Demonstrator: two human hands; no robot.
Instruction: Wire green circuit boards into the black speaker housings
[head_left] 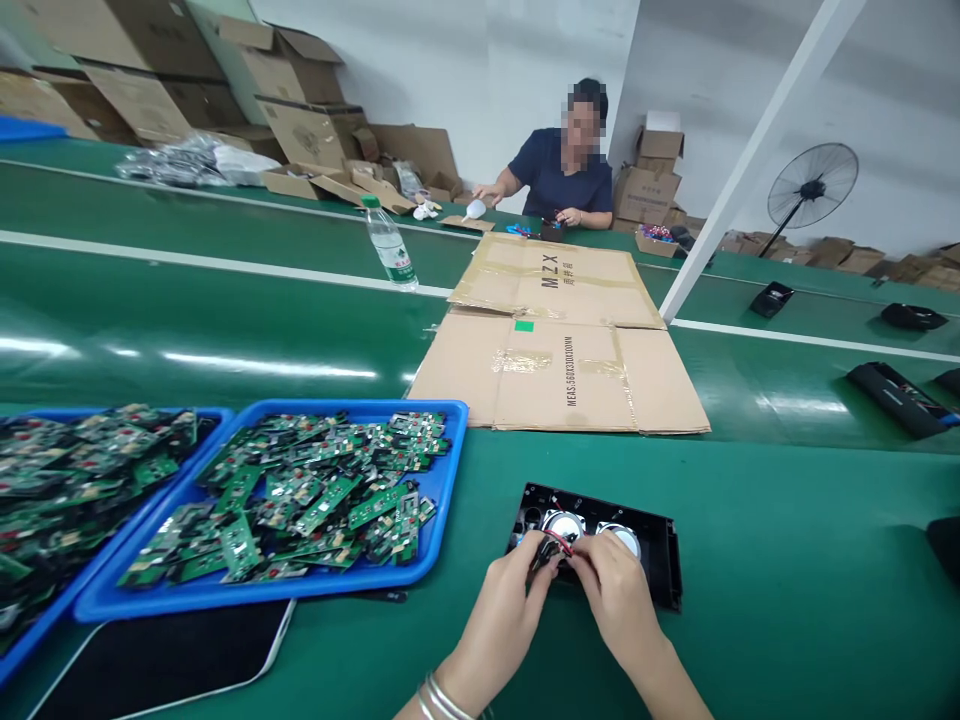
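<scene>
Evidently, we are at a stage of fine wire handling, or so we judge it: our fingertips meet close together over the black housing (664, 562), which lies on the green bench (787, 570) just ahead of us, hollow side up, with 2 round speakers (620, 537) in view. Our left hand (501, 595), reaching in from 7 o'clock, pinches a black part (546, 552) among the wiring; our right hand (621, 590), from 5 o'clock, has its thumb and fingertips drawn together at the red wire (564, 545). Whether it truly grips that wire we cannot tell, since its own fingers hide the contact. We think the next move calls for a light, steady pinch, with slack kept off the speakers.

Taking the housing as the dial's centre, 2 blue trays (459, 480) heaped with green circuit boards (330, 505) sit side by side at 9 o'clock. A dark panel (165, 660) with a pale edge lies between 8 and 9 o'clock, partly beneath the nearer tray. Flattened cardboard (525, 385) spreads toward 12 o'clock, a water bottle (390, 248) stands at 11 o'clock, and black units (896, 395) lie at 2 o'clock. Beyond the cardboard we see a co-worker (559, 180) in a dark blue shirt. Cartons (300, 125) pile up toward 11 o'clock by a pale wall (442, 60), and a fan (814, 188) stands at 1 o'clock, past a slanting white post (757, 170).
</scene>
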